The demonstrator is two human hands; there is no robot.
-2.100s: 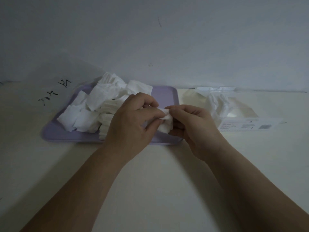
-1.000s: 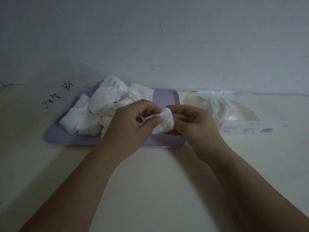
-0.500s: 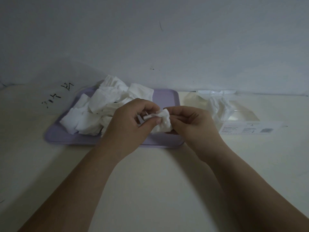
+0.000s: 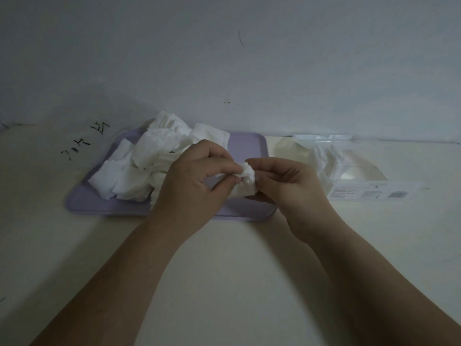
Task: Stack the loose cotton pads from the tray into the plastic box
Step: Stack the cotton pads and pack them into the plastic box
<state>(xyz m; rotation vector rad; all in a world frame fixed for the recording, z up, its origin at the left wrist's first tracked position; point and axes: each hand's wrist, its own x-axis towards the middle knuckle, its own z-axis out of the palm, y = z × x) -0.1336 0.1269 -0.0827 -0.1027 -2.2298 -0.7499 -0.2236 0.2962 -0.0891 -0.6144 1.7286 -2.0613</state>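
Observation:
A lilac tray [image 4: 247, 146] lies on the table with a heap of loose white cotton pads [image 4: 149, 161] on its left half. Above the tray's front right part, my left hand [image 4: 194, 183] and my right hand [image 4: 291, 186] both pinch a small bunch of cotton pads [image 4: 245, 182] between thumbs and fingers. To the right stands the clear plastic box [image 4: 361, 176] with its lid open, a few pads [image 4: 324, 161] standing in its left end.
The wall rises right behind the tray and box. Black handwritten marks [image 4: 84, 143] sit on the table left of the tray. The pale tabletop stretches in front under my forearms.
Both hands have kept hold of the bunch of pads over the tray, working it between the fingers; it looks more bunched now. The tray heap and box have not moved.

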